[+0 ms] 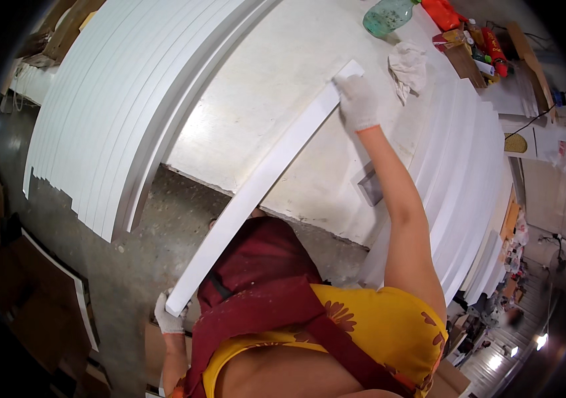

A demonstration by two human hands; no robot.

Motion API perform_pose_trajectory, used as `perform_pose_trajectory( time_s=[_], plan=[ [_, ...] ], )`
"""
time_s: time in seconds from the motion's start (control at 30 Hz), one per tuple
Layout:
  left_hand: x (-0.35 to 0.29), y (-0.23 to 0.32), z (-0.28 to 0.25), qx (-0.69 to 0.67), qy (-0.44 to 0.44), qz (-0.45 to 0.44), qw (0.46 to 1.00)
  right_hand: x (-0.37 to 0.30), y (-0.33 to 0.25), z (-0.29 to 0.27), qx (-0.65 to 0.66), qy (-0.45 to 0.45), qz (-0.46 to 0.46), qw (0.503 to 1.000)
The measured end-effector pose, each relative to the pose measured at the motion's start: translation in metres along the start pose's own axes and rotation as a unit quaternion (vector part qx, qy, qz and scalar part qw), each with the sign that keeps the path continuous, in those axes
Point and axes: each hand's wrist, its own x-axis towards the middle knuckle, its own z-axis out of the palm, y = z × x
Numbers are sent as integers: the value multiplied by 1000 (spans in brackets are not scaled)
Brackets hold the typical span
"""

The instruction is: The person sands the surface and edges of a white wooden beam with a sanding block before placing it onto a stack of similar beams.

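Observation:
A long white rectangular bar (pixel 263 179) slants across in front of me, from the lower left up over the worktable. My left hand (pixel 169 317), in a white work glove, is closed around its near end beside my dark red apron. Near the bar's far end, my right hand (pixel 357 101) grips it in a white glove with an orange cuff. That arm reaches out over the white tabletop (pixel 230 126). The fingers of both hands are partly hidden by the gloves and the bar.
Many white bars (pixel 104 113) lie side by side at the left. More white lengths (pixel 462 179) are stacked at the right. A crumpled cloth (pixel 408 66), a greenish plastic bottle (pixel 388 18) and a small grey block (pixel 370 186) rest on the table. The table's near edge is chipped.

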Motion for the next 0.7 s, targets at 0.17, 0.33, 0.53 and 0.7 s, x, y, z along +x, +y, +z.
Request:
perform_pose_trajectory(
  time_s=[0.17,0.33,0.53,0.7],
  plan=[
    [2,-1,-5,9,-21,10,1000,-1,2,-6,37,-46,22,998],
    [3,1,-6,12,-12,12,1000,40,86,10,-120,-36,150,981],
    [4,-4,-9,11,-10,19,1000,21,82,15,-66,78,184,978],
    [6,-4,-8,-7,-25,16,1000,11,60,11,-37,59,89,994]
  ],
)
